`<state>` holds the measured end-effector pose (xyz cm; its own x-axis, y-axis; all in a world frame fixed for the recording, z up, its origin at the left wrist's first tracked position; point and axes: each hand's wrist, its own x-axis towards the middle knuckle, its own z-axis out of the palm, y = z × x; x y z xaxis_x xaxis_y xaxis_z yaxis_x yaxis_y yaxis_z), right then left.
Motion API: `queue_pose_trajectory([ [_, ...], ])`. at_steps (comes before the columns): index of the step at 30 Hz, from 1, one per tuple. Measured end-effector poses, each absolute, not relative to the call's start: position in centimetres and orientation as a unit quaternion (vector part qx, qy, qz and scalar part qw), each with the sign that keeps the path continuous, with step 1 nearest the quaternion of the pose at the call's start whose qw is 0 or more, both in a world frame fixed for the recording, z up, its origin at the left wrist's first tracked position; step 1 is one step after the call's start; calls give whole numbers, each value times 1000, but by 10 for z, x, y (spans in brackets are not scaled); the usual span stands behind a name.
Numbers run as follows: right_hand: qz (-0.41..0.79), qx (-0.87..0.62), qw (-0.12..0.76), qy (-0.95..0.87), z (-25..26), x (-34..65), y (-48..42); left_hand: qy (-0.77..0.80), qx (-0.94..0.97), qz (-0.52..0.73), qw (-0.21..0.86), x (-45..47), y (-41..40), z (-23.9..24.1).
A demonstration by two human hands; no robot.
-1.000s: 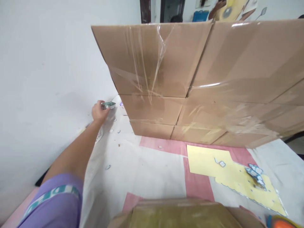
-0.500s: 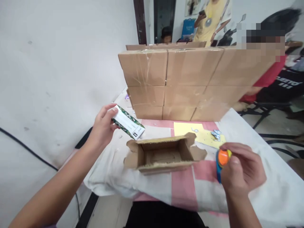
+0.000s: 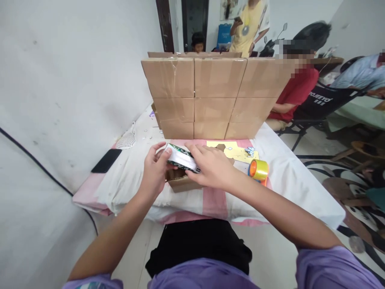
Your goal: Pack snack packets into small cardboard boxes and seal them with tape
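Observation:
A small white carton with green patterned edges (image 3: 181,158) is held between my two hands, above an open brown cardboard box (image 3: 183,184). My left hand (image 3: 155,168) grips the carton's left end, thumb on top. The fingers of my right hand (image 3: 207,164) close over its right end. Most of the brown box is hidden by my hands and the carton; one flap shows behind my right hand. To the right, a tape dispenser with a yellow tape roll (image 3: 259,170) rests on the cloth.
A wall of taped cardboard boxes (image 3: 210,96) stands at the back of the cloth-covered table (image 3: 288,172). A yellow sheet (image 3: 237,152) lies before it. A black phone-like slab (image 3: 106,160) and white mesh item (image 3: 126,140) lie at left. Several people are beyond.
My right hand has let go of the tape dispenser, now on the table, and moved left onto the carton. My left hand has brought the carton over the brown box. The view has shifted.

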<state>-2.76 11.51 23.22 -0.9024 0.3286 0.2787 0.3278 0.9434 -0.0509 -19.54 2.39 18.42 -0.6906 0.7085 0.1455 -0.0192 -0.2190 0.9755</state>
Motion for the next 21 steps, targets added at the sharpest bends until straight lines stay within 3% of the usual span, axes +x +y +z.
queue_pose_trajectory([
  [4,-3,-185,87,-979,235,-27,125,609,392,658,206,-197,5,166],
  [9,67,-106,-52,-991,234,-24,163,682,621,374,96,-195,-31,135],
  [11,58,-91,-106,-988,229,-27,174,659,679,320,48,-192,-39,124],
  [21,2,-107,-242,-964,193,-80,167,594,738,321,-14,-187,-46,103],
])
